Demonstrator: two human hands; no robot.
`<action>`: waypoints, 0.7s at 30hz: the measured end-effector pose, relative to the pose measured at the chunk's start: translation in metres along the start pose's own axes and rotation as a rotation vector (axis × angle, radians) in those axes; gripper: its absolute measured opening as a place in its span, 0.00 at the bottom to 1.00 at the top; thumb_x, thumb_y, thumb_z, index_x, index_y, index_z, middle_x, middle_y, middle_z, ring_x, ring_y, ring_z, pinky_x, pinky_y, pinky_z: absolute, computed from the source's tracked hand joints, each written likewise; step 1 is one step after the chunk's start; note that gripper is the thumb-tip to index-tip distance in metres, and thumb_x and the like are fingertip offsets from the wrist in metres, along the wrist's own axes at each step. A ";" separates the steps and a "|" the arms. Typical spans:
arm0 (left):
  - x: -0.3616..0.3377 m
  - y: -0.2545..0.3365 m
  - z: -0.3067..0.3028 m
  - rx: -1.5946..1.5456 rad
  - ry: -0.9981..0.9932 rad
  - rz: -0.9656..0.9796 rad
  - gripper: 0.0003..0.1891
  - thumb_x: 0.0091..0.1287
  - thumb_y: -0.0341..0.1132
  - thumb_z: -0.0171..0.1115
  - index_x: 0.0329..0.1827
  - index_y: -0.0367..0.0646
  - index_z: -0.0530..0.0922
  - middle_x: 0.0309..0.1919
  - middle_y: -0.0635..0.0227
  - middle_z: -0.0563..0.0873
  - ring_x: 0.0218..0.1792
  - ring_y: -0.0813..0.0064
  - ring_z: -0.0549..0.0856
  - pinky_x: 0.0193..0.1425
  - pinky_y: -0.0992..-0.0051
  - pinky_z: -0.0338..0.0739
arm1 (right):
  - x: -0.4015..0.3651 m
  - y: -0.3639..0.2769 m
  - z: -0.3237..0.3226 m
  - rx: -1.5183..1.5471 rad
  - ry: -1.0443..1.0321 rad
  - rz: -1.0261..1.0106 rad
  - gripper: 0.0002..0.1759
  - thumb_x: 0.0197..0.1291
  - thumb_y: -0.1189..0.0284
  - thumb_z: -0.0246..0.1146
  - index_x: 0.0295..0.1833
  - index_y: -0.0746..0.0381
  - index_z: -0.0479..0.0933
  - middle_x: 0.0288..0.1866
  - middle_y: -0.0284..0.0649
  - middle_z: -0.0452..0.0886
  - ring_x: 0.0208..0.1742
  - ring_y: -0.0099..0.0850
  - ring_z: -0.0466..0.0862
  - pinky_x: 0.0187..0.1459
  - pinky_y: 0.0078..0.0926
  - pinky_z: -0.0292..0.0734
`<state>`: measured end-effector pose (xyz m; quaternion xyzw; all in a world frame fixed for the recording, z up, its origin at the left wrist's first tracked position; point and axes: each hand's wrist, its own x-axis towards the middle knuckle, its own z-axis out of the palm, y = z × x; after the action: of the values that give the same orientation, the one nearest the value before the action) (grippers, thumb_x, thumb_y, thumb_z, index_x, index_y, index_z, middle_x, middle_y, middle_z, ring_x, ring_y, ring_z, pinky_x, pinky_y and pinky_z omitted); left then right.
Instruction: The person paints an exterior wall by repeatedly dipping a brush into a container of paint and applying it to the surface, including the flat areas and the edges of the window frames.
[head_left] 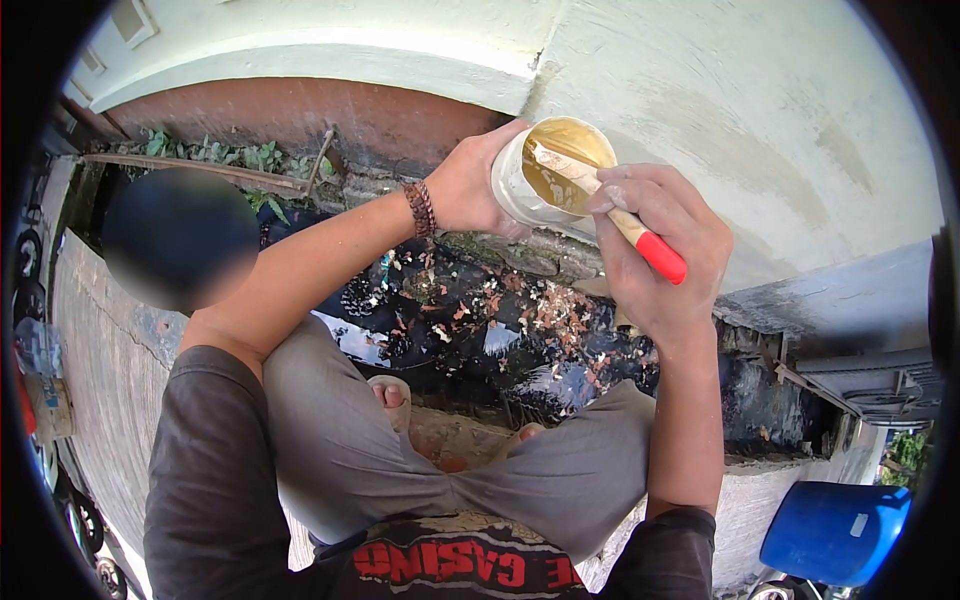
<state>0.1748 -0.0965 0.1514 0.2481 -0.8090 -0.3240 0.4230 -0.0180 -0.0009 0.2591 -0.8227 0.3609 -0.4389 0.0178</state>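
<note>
A white round tub (508, 180) is tilted in my left hand (470, 185), whose fingers wrap round its side and bottom. Yellowish residue coats the inside of the tub. My right hand (665, 235) grips a brush or scraper (628, 225) with a pale wooden handle and a red end. The tool's whitish head is inside the tub, against the inner wall. Pale dust marks the fingers of my right hand. Just behind the tub is a pale green wall (700, 110) with rough grey patches.
Below my hands runs a ditch of dark water (450, 330) with floating leaves and litter. My knees straddle it. Another person's head (180, 240) is at the left. A blue barrel (835, 532) stands at the lower right, and a rusty bar (200, 170) lies at the upper left.
</note>
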 end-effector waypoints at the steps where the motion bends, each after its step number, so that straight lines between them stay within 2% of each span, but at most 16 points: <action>1: 0.001 -0.001 0.000 -0.007 -0.007 -0.019 0.51 0.33 0.36 0.86 0.66 0.40 0.69 0.53 0.59 0.84 0.54 0.65 0.85 0.61 0.67 0.80 | 0.000 -0.002 0.002 -0.023 0.019 0.019 0.12 0.45 0.88 0.69 0.35 0.64 0.81 0.38 0.44 0.86 0.40 0.37 0.88 0.42 0.28 0.82; 6: 0.003 -0.004 0.003 -0.053 -0.016 -0.015 0.52 0.31 0.35 0.86 0.66 0.40 0.69 0.54 0.60 0.84 0.55 0.66 0.85 0.63 0.67 0.79 | 0.001 -0.004 0.000 -0.082 0.013 0.047 0.12 0.45 0.88 0.69 0.36 0.64 0.81 0.39 0.44 0.87 0.40 0.37 0.88 0.43 0.28 0.82; 8: 0.003 -0.002 0.001 0.020 -0.080 -0.058 0.52 0.31 0.35 0.86 0.66 0.41 0.69 0.55 0.61 0.84 0.56 0.66 0.84 0.64 0.67 0.78 | 0.000 0.002 -0.001 -0.042 0.067 -0.007 0.16 0.40 0.87 0.66 0.37 0.60 0.81 0.38 0.41 0.84 0.34 0.38 0.86 0.34 0.29 0.79; 11: 0.000 0.000 -0.001 -0.013 -0.091 -0.092 0.51 0.31 0.35 0.86 0.65 0.41 0.70 0.55 0.61 0.84 0.56 0.66 0.84 0.64 0.67 0.78 | 0.001 0.001 -0.007 -0.087 0.046 -0.011 0.17 0.39 0.87 0.66 0.38 0.60 0.80 0.38 0.41 0.84 0.34 0.40 0.85 0.34 0.30 0.79; 15: 0.001 -0.008 0.002 -0.054 -0.081 -0.099 0.52 0.30 0.36 0.86 0.65 0.41 0.70 0.54 0.61 0.84 0.55 0.66 0.84 0.64 0.67 0.78 | 0.000 -0.010 -0.005 -0.112 0.013 0.006 0.18 0.40 0.87 0.67 0.40 0.60 0.80 0.38 0.42 0.84 0.35 0.41 0.85 0.35 0.31 0.80; 17: 0.001 -0.009 0.001 -0.073 -0.065 -0.074 0.52 0.30 0.36 0.86 0.66 0.41 0.70 0.54 0.61 0.85 0.55 0.66 0.85 0.64 0.67 0.78 | 0.002 -0.016 -0.005 -0.165 -0.010 0.037 0.12 0.48 0.88 0.68 0.38 0.65 0.80 0.39 0.45 0.87 0.39 0.37 0.88 0.42 0.27 0.81; 21: 0.002 -0.007 -0.001 -0.043 -0.071 -0.070 0.52 0.30 0.36 0.86 0.66 0.41 0.70 0.55 0.61 0.85 0.55 0.66 0.85 0.64 0.67 0.78 | -0.003 -0.009 -0.003 -0.216 0.007 0.029 0.12 0.48 0.88 0.68 0.38 0.64 0.81 0.39 0.45 0.87 0.40 0.38 0.88 0.42 0.27 0.81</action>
<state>0.1758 -0.1025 0.1480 0.2554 -0.8070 -0.3646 0.3879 -0.0160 0.0078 0.2619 -0.8129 0.4180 -0.4001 -0.0658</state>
